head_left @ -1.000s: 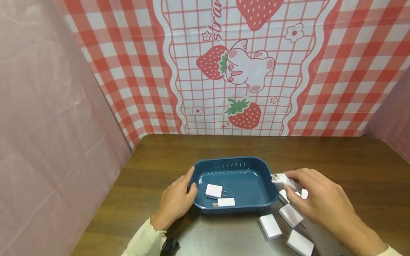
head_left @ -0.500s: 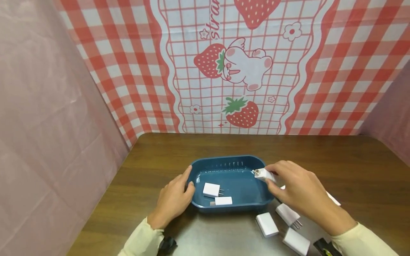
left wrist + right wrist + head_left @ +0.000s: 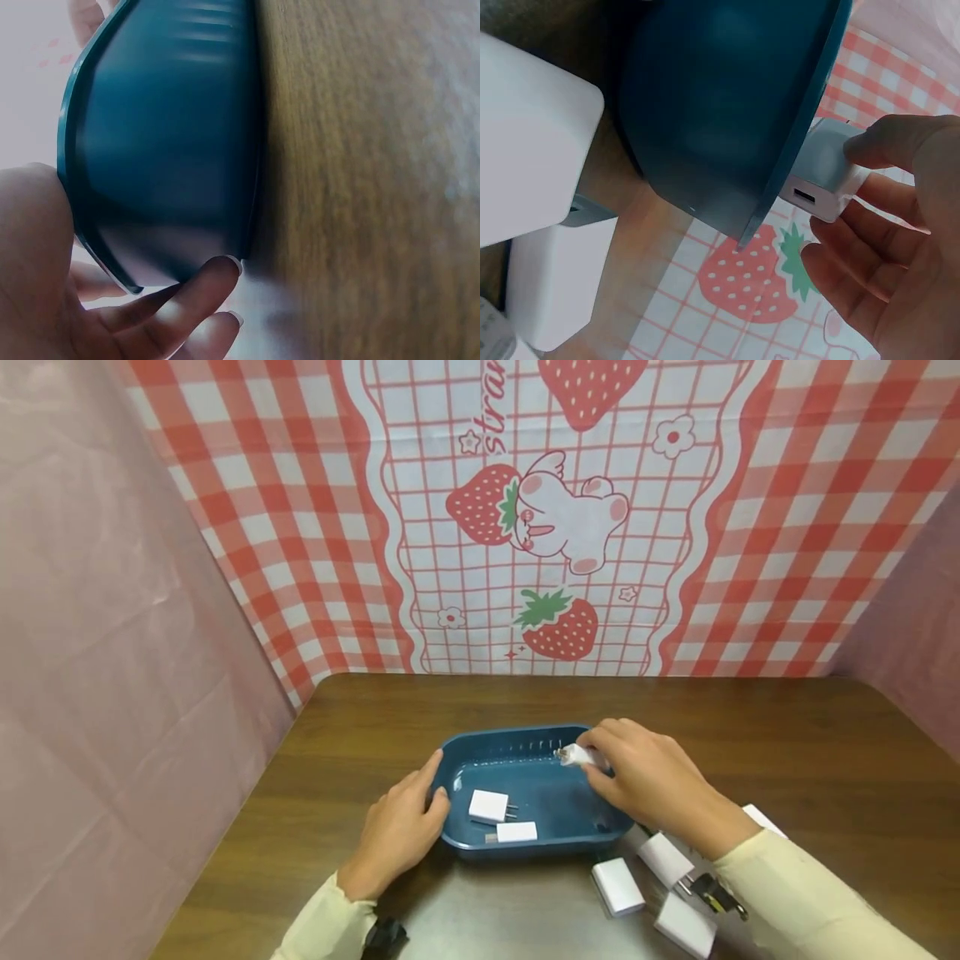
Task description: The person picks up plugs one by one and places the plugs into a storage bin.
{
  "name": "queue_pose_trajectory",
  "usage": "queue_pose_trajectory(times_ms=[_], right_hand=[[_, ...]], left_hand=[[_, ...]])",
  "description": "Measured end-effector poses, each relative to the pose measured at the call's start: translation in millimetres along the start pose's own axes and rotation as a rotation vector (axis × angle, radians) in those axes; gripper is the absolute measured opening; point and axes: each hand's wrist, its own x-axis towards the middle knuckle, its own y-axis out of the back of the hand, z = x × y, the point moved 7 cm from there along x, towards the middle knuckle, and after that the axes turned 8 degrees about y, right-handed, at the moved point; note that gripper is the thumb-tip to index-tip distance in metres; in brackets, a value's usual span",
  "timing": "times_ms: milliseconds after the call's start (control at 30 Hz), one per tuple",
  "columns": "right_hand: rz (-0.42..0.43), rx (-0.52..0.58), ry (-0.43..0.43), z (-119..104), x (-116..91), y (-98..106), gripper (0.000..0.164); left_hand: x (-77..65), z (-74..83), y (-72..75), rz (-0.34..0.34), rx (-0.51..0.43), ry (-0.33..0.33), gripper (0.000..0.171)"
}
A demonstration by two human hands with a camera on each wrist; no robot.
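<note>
Now farther over the blue tray point(image 3: 480, 749), the right hand point(image 3: 647, 777) pinches a white charger point(image 3: 582, 756) — the left hand point(image 3: 402, 818) still touches the left rim point(image 3: 69, 127), fingers relaxed.

At the top of the head view, left of centre, the cloth point(image 3: 337, 527) bears a piece of lettering point(image 3: 491, 412): red, slanted lower-case script turned on its side, running from bottom to top. It reads "stra"; the letter after is cut by the top edge. In the right wrist view, at the lower left edge, a charger point(image 3: 495, 336) carries small grey print, too blurred to read.
</note>
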Motion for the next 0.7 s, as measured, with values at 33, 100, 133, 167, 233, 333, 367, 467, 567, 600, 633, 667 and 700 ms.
queue_pose_trajectory(times_ms=[33, 100, 133, 167, 233, 333, 367, 467, 567, 600, 633, 667, 700], right_hand=[[-0.004, -0.003, 0.007, 0, 2, -2, 0.030], [-0.015, -0.004, 0.018, -1, 5, -5, 0.031], [-0.022, -0.004, 0.021, -1, 6, -7, 0.031], [-0.029, -0.005, 0.023, -1, 8, -9, 0.031], [-0.044, -0.006, 0.026, -2, 11, -15, 0.031], [-0.068, -0.006, 0.030, -3, 16, -24, 0.030], [-0.074, -0.010, 0.032, -4, 17, -27, 0.029], [-0.084, -0.021, 0.046, -5, 21, -33, 0.027], [-0.086, -0.037, 0.059, -4, 24, -36, 0.024], [-0.086, -0.041, 0.061, -4, 25, -37, 0.023], [-0.089, -0.047, 0.060, -3, 26, -38, 0.022], [-0.094, -0.050, 0.061, -3, 27, -39, 0.022], [-0.098, -0.052, 0.061, -3, 27, -40, 0.023]], left_hand=[[-0.3, 0.4, 0.2, 0.001, -0.002, 0.000, 0.055], [-1.1, 0.8, 0.3, 0.002, -0.002, 0.000, 0.055], [-1.0, 1.3, 0.3, 0.001, -0.001, -0.001, 0.055], [-0.9, 1.8, 0.3, 0.002, 0.001, -0.002, 0.055], [-1.4, 1.2, 0.0, 0.000, 0.005, 0.001, 0.055], [-2.5, -1.0, -0.8, -0.006, 0.007, 0.009, 0.055], [-2.7, -1.5, -0.9, -0.006, 0.007, 0.011, 0.054], [-2.7, -1.8, -1.2, -0.004, 0.006, 0.009, 0.054], [-2.2, -1.0, -0.5, -0.002, 0.008, 0.003, 0.054], [-1.9, -0.6, -0.2, -0.001, 0.008, 0.001, 0.055], [-1.7, -0.2, 0.2, -0.001, 0.008, -0.001, 0.055], [-1.4, 0.2, 0.6, -0.001, 0.006, -0.003, 0.055], [-1.0, 0.4, 1.1, 0.000, 0.005, -0.004, 0.055]])
